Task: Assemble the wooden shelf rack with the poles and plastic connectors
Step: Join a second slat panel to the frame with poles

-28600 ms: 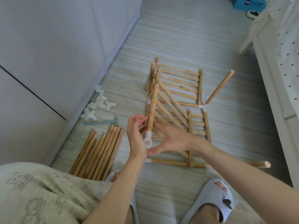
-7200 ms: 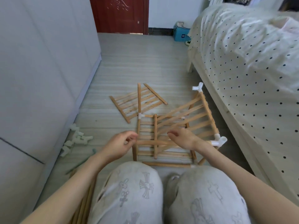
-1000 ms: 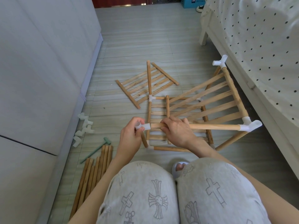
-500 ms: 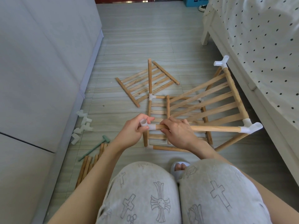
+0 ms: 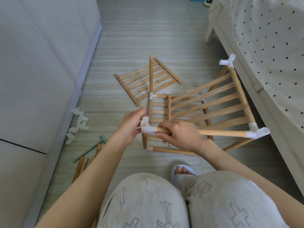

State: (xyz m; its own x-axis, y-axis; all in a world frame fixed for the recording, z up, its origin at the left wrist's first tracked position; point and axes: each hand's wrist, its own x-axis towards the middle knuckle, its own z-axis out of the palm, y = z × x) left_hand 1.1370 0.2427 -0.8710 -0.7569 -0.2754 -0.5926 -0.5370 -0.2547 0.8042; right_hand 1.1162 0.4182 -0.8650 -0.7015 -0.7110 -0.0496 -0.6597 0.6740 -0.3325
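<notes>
Hands work one corner of the half-built rack on the floor (image 5: 189, 30): left hand (image 5: 131, 127) pinches the connector (image 5: 146, 127), right hand (image 5: 181, 135) wraps the pole (image 5: 222, 133), steadying it for seating.

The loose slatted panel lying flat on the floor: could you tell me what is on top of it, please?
One upright pole crosses in front of the loose slatted panel, rising from a white connector. Whether they touch cannot be told.
</notes>
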